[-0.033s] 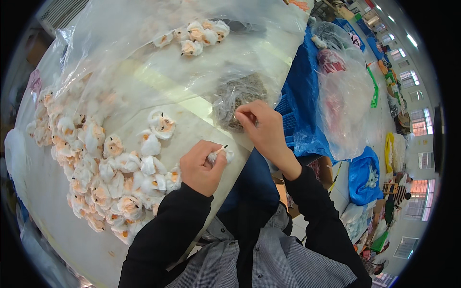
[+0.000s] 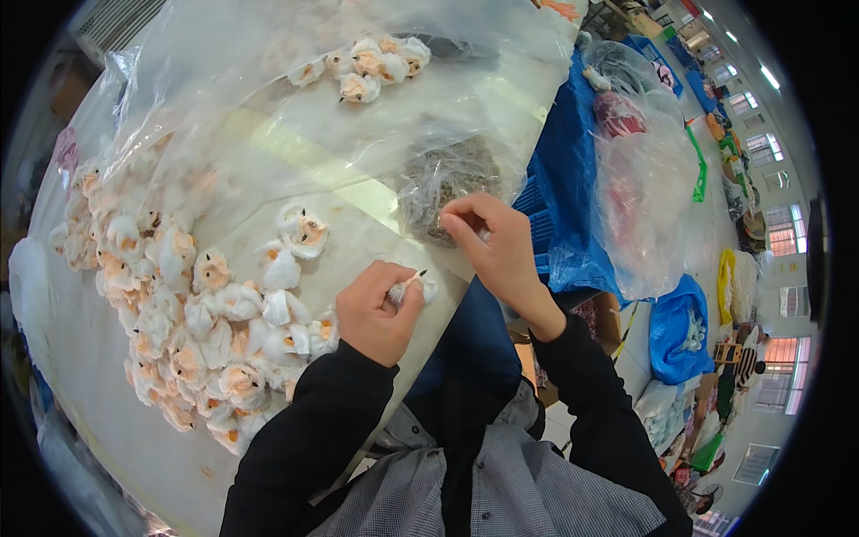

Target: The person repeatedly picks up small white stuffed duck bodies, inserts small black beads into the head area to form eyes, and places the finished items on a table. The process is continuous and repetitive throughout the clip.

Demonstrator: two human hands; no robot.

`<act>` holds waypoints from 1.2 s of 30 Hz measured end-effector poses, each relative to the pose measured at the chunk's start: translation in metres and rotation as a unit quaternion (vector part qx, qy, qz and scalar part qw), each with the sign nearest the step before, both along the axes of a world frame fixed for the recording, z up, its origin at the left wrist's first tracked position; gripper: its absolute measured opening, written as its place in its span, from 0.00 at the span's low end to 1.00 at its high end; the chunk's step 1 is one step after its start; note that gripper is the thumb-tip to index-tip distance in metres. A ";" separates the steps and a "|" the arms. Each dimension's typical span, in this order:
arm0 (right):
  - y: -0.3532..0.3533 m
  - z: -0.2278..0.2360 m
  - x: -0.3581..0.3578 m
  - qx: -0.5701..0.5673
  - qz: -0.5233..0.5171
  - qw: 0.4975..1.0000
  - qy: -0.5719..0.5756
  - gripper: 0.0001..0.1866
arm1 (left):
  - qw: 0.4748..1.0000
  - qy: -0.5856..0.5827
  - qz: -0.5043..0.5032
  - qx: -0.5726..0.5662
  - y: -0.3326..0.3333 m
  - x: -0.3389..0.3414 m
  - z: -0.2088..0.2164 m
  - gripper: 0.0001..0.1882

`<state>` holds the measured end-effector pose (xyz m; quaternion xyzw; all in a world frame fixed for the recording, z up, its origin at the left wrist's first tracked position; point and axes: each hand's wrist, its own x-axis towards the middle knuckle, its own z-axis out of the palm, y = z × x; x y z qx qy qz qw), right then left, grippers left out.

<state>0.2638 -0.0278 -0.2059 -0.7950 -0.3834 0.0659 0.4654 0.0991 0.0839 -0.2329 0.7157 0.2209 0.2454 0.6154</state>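
The left hand [image 2: 376,313] pinched a small fluffy white piece with a dark tip [image 2: 429,292], partly hidden by the fingers. To its right, the right hand [image 2: 495,243] had thumb and forefinger pressed together; whether they gripped anything was unclear. Left of the left hand spread white-and-peach soft-petalled flowers [image 2: 242,387]. Beyond the right hand sat a crumpled clear plastic bag [image 2: 447,170], its brownish contents indistinct. Farther off, a cloudy translucent plastic sheet [image 2: 322,116] veiled some flowers.
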 end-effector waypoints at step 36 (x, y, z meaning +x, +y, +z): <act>-0.014 0.035 -0.013 -0.099 0.186 0.951 0.228 0.05 | 0.990 -0.014 -0.012 0.141 -0.003 0.001 -0.003 0.06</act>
